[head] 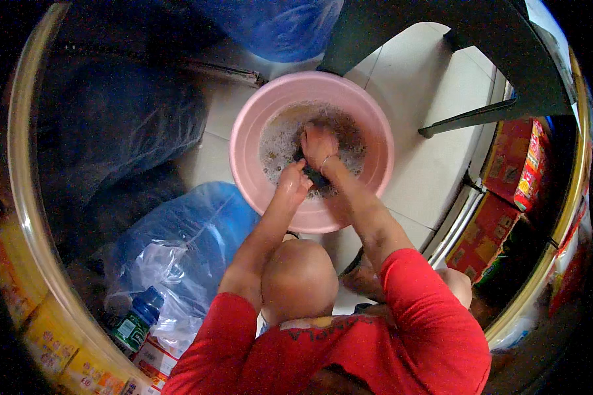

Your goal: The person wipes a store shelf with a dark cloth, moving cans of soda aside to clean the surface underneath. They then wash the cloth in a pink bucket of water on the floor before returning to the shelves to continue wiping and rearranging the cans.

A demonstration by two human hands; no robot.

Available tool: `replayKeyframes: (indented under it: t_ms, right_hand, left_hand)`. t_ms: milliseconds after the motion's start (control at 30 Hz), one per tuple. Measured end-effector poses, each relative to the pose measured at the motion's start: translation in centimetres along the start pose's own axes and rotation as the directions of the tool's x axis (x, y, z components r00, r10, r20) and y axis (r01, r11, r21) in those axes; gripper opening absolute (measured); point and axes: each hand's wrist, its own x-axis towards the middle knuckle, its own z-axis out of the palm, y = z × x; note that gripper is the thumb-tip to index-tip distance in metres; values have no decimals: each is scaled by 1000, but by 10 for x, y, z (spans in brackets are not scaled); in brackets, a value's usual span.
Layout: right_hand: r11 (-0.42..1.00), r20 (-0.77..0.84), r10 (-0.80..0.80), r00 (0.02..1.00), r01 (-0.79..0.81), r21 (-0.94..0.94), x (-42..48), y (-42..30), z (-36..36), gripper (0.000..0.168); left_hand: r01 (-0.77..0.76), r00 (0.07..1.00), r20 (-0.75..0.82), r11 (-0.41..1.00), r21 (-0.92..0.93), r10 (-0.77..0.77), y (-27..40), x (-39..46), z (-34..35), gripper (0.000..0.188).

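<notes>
A round pink plastic basin (247, 106) stands on the tiled floor, holding murky, foamy water (276, 133). Both my hands are inside its rim. My left hand (294, 180) is at the near left part of the water, its fingers touching a dark wet item (316, 177), perhaps cloth. My right hand (320, 144), with a thin bracelet at the wrist, lies farther in, over the same dark item, fingers bent down. The item is partly hidden by my hands and the foam, so its shape and my right hand's hold on it are unclear.
A blue plastic bag (178, 222) bulges against the basin's near left side. Another blue bag (286, 29) is beyond it. Dark furniture legs (469, 118) stand at the upper right. Red cartons (484, 232) line the right; a green-labelled bottle (137, 321) lies lower left.
</notes>
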Motion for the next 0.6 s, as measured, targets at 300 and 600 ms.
replayKeyframes:
  t_ms: [300,600]
  right_hand:
    - [927,-383,338,860,-233,294,-40,22,28,58]
    - [781,-229,226,947,-36,623,-104,-59,26,48]
  left_hand:
    - [-321,903,-89,798,510,420,23,-22,12,48]
    - [123,953,296,978,-169,-69,28,-37,19,44]
